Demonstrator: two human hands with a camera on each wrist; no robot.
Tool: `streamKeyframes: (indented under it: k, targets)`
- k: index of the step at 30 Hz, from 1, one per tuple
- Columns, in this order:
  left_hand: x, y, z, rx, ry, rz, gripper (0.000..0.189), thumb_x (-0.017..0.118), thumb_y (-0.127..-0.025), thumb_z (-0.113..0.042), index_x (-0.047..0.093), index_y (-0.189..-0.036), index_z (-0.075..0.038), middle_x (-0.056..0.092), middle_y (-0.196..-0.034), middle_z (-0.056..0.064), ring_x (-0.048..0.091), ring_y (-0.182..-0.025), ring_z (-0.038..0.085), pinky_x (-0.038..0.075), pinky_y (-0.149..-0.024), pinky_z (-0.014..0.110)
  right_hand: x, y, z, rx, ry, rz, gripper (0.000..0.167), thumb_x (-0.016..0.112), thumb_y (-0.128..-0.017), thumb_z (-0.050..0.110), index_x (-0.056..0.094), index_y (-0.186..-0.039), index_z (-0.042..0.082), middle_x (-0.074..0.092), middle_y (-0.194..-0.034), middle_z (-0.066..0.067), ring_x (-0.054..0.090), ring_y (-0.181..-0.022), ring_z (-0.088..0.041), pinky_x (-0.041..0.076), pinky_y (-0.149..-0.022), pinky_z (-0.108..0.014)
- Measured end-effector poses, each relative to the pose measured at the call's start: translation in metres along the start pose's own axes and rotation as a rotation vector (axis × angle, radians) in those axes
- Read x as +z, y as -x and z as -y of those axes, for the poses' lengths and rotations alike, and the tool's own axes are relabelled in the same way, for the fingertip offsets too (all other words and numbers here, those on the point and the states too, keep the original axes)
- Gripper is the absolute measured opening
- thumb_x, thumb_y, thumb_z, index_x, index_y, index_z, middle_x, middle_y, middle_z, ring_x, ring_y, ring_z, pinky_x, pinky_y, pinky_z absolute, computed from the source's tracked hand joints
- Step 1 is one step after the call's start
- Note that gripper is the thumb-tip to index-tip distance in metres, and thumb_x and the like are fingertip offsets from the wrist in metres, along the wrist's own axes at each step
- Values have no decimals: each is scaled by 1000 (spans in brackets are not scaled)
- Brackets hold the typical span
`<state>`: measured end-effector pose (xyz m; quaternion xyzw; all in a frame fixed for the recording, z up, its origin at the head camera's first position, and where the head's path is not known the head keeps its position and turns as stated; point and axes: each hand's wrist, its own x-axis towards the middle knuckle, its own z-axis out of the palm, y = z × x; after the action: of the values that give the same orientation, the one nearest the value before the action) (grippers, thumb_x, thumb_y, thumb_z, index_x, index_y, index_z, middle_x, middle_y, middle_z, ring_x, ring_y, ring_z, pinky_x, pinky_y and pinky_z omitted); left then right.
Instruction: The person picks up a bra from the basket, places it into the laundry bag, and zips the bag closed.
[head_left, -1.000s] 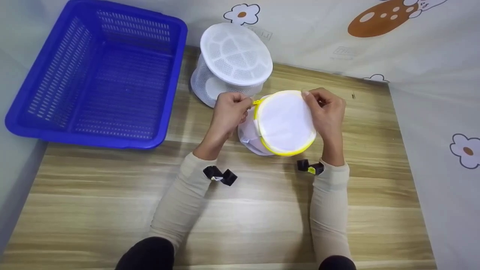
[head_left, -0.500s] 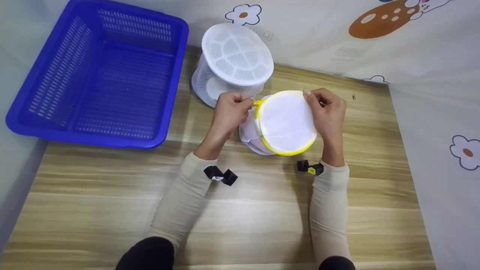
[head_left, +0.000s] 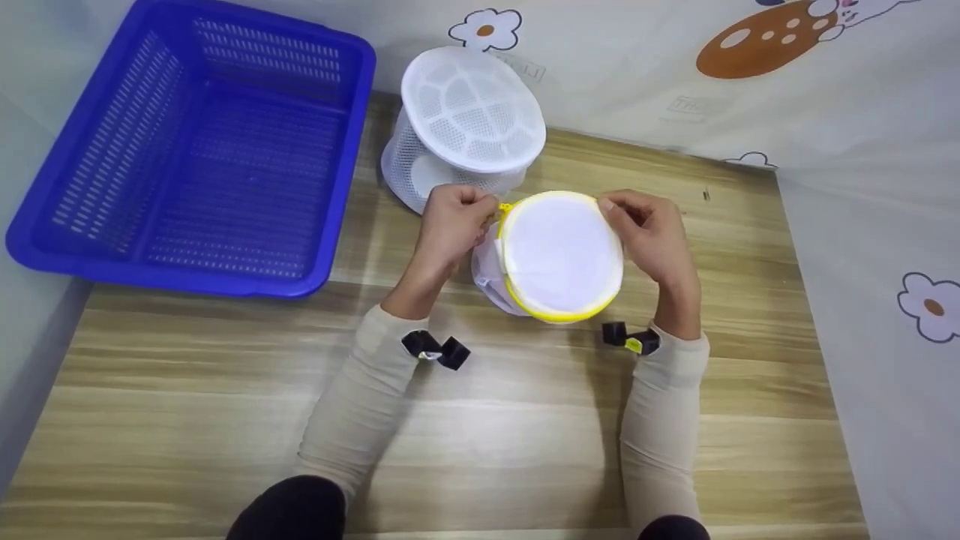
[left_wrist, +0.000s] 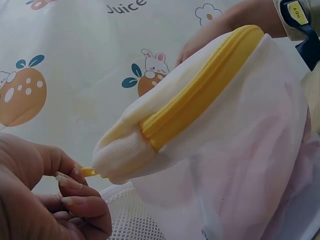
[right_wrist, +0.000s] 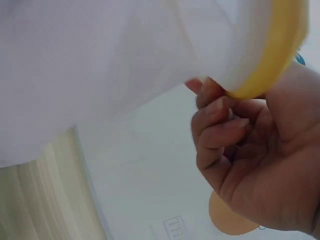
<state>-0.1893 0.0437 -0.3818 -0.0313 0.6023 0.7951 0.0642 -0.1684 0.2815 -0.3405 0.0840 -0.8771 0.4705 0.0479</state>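
A white round-topped mesh laundry bag [head_left: 562,251] with a yellow zipper [left_wrist: 205,90] round its lid stands between the hands, its lid facing up toward the head camera. Thumb and fingers of my left hand [head_left: 454,229] pinch the small yellow zipper pull [left_wrist: 88,172] at the bag's upper left. On the opposite side, my right hand [head_left: 652,236] pinches the bag's upper right rim; the right wrist view has these fingers at the yellow edge. Pinkish fabric or contents show through the thin mesh side in the left wrist view.
Just behind stands a second white mesh laundry bag [head_left: 480,105], a turtle-shell pattern on its top. A large blue plastic basket [head_left: 247,285] sits at the left of the wooden table [head_left: 510,450]. A printed sheet [head_left: 615,90] hangs along the back and right.
The bag's lid has shifted slightly left and toward the person, and the right hand has moved with it. The left hand keeps its pinch on the zipper pull, shifting slightly left.
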Motion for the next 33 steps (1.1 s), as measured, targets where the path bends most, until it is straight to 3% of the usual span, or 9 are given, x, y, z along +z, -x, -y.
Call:
streamKeyframes:
  k: [7,11,14,21,33]
  targets:
    - [-3,0,-1,18,-29,-3,24,54,-82,8,55,-60,0,41,-50,0,35,-41,6,28,-37,16,7,1,9,-121,96,95,19,59,-95,8,71,-86,-3,63,-71,-8,49,-57,-10,41,-52,-20]
    - [-3,0,-1,31,-98,4,21,56,-82,5,58,-62,2,44,-51,0,37,-42,5,29,-38,16,16,0,12,-166,138,107,14,63,-92,8,72,-86,0,63,-70,-7,51,-57,-12,41,-52,-20]
    - [-3,1,-1,32,-111,9,23,57,-83,4,57,-60,0,44,-51,-1,37,-42,5,29,-39,16,21,-1,13,-182,135,94,9,67,-89,8,73,-89,1,64,-71,-7,52,-58,-13,41,-52,-20]
    - [-2,2,-2,0,-40,49,28,55,-84,7,52,-58,-3,43,-51,2,37,-42,7,29,-38,16,25,-2,11,-241,110,20,7,70,-86,4,73,-83,-1,64,-69,-9,49,-55,-12,39,-49,-18]
    - [2,3,-4,-60,-64,67,24,56,-84,5,56,-62,-2,44,-53,3,38,-43,7,32,-39,16,22,-2,8,-262,118,-39,6,71,-84,2,73,-82,-3,65,-68,-10,51,-55,-12,40,-49,-19]
